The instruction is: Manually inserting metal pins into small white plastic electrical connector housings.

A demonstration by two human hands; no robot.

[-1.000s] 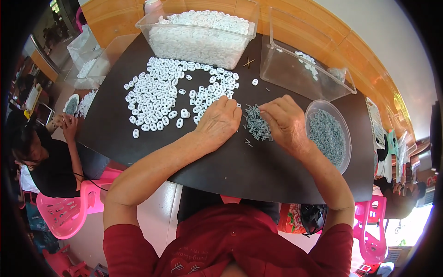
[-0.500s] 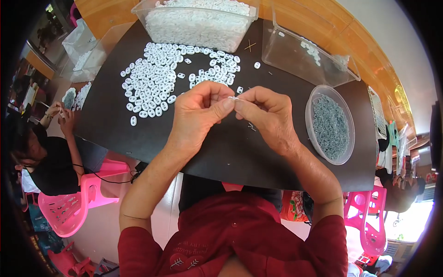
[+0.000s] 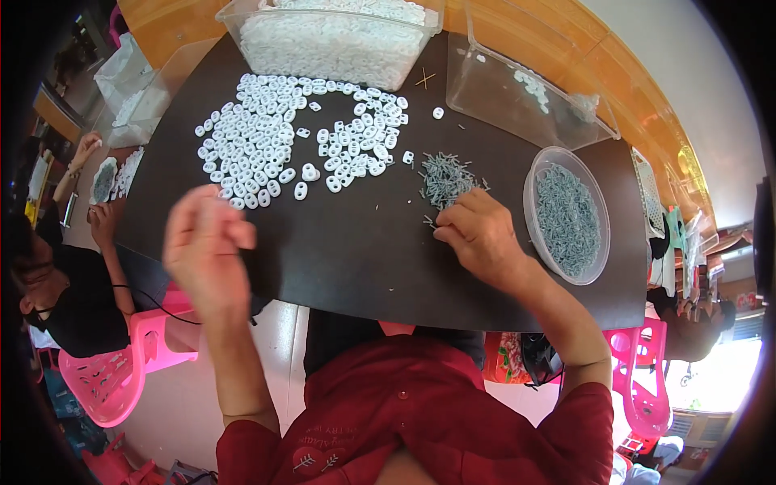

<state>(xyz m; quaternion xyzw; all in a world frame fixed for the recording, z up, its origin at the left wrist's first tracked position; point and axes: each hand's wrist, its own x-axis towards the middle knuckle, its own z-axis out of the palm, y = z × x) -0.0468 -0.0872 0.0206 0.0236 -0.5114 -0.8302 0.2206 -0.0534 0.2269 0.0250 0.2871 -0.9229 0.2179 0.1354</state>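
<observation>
The right hand [image 3: 482,242] is palm down, thumb and fingers drawn together at the near edge of a pile of pins [image 3: 444,179]; whether a pin is gripped cannot be told. The left hand [image 3: 208,246] is blurred with fingers curled, so whether it holds anything cannot be told either. Just beyond its fingertips, spreading to its right, lie the white pieces [image 3: 250,149], each with two holes. A second cluster [image 3: 360,141] lies between the hands, farther out than both.

Just right of the right hand stands a round tub [image 3: 533,230] with more pins [image 3: 570,218]. Beyond the pile lie one lone piece [image 3: 438,113] and two crossed sticks [image 3: 425,78]. Farthest out on the table [image 3: 339,259], a bin [image 3: 424,44] heaped with pieces stands ahead of the left hand's side, and a clear box [image 3: 493,89] with a few pieces stands beyond the right hand. Well left of the left hand sits a co-worker [image 3: 89,299].
</observation>
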